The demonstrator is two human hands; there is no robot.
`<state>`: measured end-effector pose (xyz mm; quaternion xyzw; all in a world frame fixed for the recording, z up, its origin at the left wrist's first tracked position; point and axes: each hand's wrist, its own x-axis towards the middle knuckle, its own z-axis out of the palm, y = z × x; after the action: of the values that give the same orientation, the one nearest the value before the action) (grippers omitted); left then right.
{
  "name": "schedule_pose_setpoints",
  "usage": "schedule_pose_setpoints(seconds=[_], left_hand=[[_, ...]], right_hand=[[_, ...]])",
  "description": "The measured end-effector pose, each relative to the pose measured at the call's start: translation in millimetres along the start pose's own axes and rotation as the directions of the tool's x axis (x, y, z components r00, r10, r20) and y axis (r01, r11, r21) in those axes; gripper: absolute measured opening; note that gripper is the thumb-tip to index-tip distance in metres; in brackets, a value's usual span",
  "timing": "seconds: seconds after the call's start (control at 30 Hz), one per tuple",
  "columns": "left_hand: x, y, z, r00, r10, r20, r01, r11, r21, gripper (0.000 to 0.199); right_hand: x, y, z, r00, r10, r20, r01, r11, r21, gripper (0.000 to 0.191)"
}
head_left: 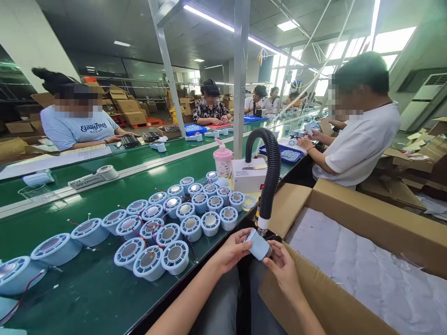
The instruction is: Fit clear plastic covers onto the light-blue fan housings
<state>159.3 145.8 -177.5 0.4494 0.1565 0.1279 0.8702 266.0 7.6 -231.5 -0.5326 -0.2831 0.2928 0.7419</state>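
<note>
Beside the green factory bench, left hand and right hand pinch a blue housing.

- Left hand reaches in from below, fingers curled, thumb up top.
- Right hand sits opposite, fingertips pinching, forearm angled in.

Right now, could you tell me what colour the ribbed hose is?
Black; the ribbed hose shows best in the head view.

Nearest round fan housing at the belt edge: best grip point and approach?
Take the nearest round housing by its smooth outer wall, fingers on opposite sides, coming from above and the belt's near edge. It sits flat, grille up; neighbours touch its left and rear, and thin wires trail there. Both hands, left and right, currently hold another blue part.
</note>
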Motion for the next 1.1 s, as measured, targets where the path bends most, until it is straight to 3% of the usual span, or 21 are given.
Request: schedule_pose_setpoints(seconds=[0.13,0.2,0.37,0.47,0.53,0.63,0.83,0.97,1.1], left_hand=[[-32,0,-1.5,1.000,0.022,-0.012,-0.022,0.999,0.034,0.064],[-57,2,2.0,0.999,0.031,-0.006,-0.031,0.997,0.068,0.065],[-121,19,25.7,0.995,0.068,0.069,-0.090,0.910,0.405,0.079],[-146,33,40.7,0.989,0.129,0.068,-0.145,0.832,0.535,0.076],[-155,40,47.2,0.982,0.175,0.074,-0.185,0.798,0.573,0.075],[-163,46,52.2,0.974,0.205,0.099,-0.223,0.767,0.602,0.076],[-167,53,53.2,0.956,0.265,0.127,-0.285,0.728,0.623,0.075],[-167,55,52.0,0.953,0.277,0.123,-0.291,0.720,0.630,0.076],[-166,56,51.4,0.951,0.285,0.123,-0.297,0.723,0.624,0.078]], right_hand=[[-15,-9,0,0.990,0.014,0.143,-0.011,1.000,-0.021,0.047],[-28,-21,-2,0.967,0.034,0.253,-0.007,0.994,-0.108,0.043],[-53,-70,-4,0.833,-0.040,0.552,0.293,0.878,-0.379,0.045],[-59,-100,1,0.767,-0.086,0.635,0.432,0.803,-0.412,0.049],[-61,-116,5,0.752,-0.068,0.655,0.441,0.791,-0.425,0.051],[-61,-131,13,0.760,0.037,0.648,0.331,0.837,-0.436,0.049],[-57,-142,26,0.740,0.244,0.627,-0.033,0.944,-0.328,0.041],[-50,-140,31,0.702,0.344,0.624,-0.231,0.938,-0.257,0.041],[-44,-139,32,0.648,0.400,0.649,-0.334,0.914,-0.230,0.041]])
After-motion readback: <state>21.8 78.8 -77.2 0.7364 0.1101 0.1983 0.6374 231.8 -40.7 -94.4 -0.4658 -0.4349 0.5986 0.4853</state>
